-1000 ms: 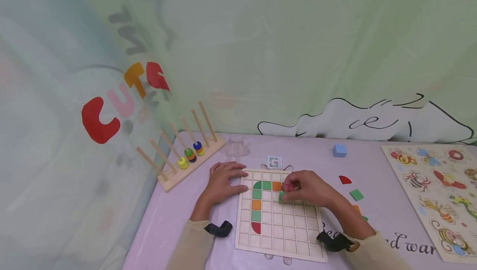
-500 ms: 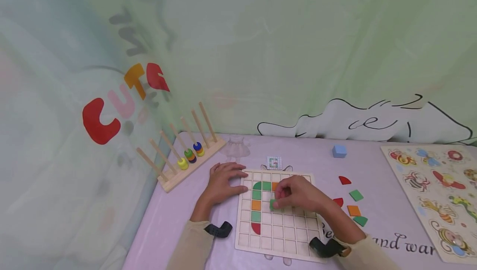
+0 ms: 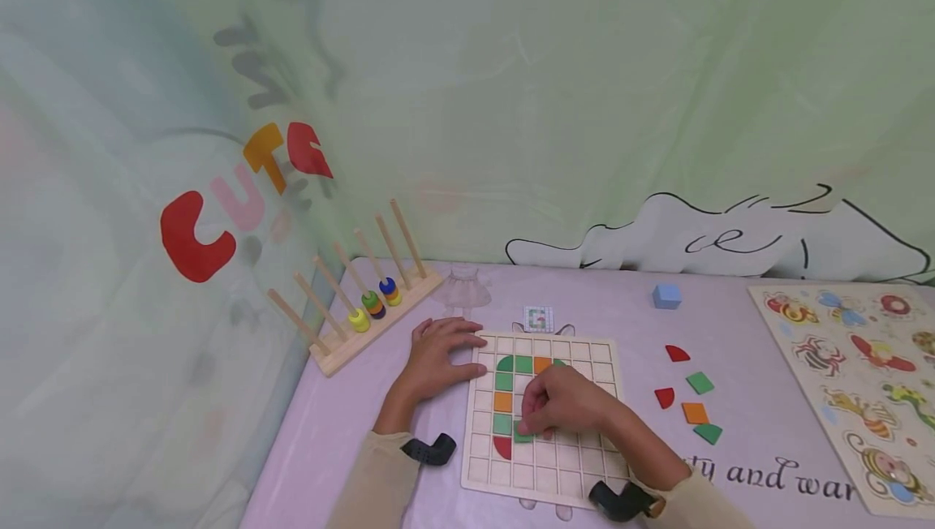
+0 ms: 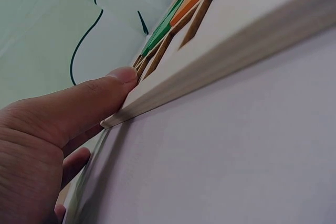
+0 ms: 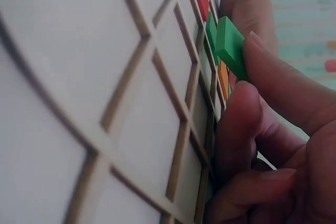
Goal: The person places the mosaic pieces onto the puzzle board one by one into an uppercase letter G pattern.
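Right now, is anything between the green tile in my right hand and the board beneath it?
Nothing visible: your right hand pinches the green tile over the board, and no other piece shows between them.

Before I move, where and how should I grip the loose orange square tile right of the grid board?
Probably pinch the loose orange square tile by its left and right edges, coming from above: it lies flat, and a green quarter-circle tile crowds its near edge. The right hand pinches a green square tile, so likely set that down first.
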`<state>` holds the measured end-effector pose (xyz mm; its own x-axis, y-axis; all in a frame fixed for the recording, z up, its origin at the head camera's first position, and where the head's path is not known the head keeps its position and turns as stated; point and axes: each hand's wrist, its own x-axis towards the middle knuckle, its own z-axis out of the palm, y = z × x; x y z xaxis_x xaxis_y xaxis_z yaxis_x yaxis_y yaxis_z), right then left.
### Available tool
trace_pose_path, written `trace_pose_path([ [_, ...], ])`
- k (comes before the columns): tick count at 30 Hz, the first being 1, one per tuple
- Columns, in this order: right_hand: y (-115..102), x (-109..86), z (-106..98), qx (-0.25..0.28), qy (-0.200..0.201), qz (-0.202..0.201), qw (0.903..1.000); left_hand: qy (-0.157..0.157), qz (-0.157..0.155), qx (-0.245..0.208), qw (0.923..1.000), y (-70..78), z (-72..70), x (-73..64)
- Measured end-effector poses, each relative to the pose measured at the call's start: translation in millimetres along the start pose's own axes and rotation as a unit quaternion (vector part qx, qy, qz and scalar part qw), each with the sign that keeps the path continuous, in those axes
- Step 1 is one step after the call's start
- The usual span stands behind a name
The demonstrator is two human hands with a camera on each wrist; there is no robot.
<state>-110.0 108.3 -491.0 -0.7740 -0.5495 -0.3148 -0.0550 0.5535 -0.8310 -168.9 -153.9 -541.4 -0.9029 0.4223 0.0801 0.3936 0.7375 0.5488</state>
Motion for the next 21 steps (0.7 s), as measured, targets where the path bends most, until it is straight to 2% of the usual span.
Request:
trace_pose_path([
  [8, -2, -2.3, 9, -0.047, 0.024, -0.001, 0.9986, 0.002, 0.001, 0.004, 1.0, -0.9, 0.3, 0.3],
  [15, -6, -4.8, 17, -0.11, 0.059, 0.007, 0.9922, -0.001, 0.001, 0.006, 1.0, -0.7, -0.1, -0.5],
  [21, -8, -7.0, 19, -0.141, 0.067, 0.008, 0.9878, 0.002, 0.004, 0.004, 1.0, 0.0, 0.5, -0.3],
])
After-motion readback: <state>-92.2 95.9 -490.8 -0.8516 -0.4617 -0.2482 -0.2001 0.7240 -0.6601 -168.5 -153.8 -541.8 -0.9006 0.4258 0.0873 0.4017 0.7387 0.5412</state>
